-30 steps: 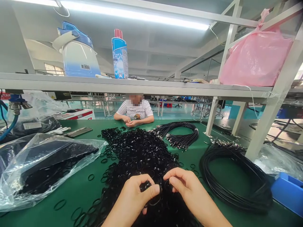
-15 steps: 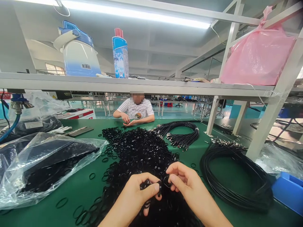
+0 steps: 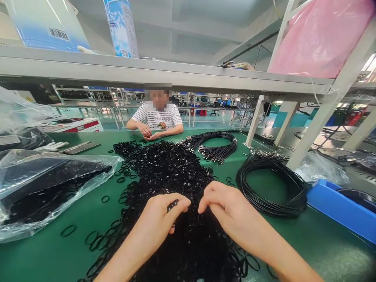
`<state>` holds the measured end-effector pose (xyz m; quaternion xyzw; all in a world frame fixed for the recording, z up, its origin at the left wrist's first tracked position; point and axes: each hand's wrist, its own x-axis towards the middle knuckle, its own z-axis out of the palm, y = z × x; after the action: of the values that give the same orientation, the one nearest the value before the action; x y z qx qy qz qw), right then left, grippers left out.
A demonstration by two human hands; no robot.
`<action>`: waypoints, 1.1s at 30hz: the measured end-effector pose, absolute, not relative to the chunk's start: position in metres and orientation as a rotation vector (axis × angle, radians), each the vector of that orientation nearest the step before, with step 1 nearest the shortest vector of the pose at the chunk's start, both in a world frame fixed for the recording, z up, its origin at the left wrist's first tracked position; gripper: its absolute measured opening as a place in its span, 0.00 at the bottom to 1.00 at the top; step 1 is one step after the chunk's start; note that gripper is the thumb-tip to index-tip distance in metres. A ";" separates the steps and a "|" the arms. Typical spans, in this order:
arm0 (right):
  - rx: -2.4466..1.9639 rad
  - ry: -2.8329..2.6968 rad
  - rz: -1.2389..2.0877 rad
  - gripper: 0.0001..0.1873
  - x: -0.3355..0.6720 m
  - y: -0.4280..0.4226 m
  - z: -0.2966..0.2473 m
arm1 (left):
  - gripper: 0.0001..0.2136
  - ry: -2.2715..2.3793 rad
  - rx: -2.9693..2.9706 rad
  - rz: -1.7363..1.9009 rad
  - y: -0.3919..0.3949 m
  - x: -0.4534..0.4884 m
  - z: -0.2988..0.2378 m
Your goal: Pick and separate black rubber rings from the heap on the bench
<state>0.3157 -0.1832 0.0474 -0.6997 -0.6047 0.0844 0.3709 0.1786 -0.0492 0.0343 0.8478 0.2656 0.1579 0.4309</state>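
A large heap of thin black rings (image 3: 173, 164), like rubber bands or O-rings, spreads over the green table under both hands. My left hand (image 3: 167, 213) is closed above the heap, with several black rings (image 3: 172, 205) held between thumb and fingers. To its right, my right hand (image 3: 225, 201) is bent down at the heap, its fingers curled and the tips close together. Whatever those fingertips hold, if anything, is lost against the black rings. The two hands are apart.
Coiled black cables (image 3: 272, 186) lie at right beside a blue bin (image 3: 340, 209). A smaller cable bundle (image 3: 219, 145) lies farther back. At left is a clear plastic bag (image 3: 58, 184) with black contents. A shelf (image 3: 176, 74) crosses above; a person (image 3: 158, 121) sits opposite.
The view has tilted down and shifted right. My right hand has turned its fingers downward to the heap, and the ring seen at its fingertips no longer shows. My left hand still holds rings.
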 end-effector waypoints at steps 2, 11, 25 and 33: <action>-1.914 -1.657 0.226 0.17 0.312 -0.195 0.037 | 0.16 0.680 2.095 0.404 -0.048 0.178 0.034; -2.319 -1.776 0.325 0.06 0.293 -0.212 -0.009 | 0.15 0.757 2.130 0.359 -0.050 0.175 0.040; -1.886 -1.774 0.238 0.12 0.295 -0.205 -0.034 | 0.14 0.720 2.119 0.414 -0.051 0.171 0.044; -1.680 -1.059 0.593 0.05 0.313 -0.172 0.011 | 0.06 0.750 1.940 0.294 -0.063 0.177 0.053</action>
<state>0.3129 -0.1725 0.0112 -0.6975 -0.4399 0.2462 0.5094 0.1773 -0.0633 0.0533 0.8013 0.3099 0.1214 0.4972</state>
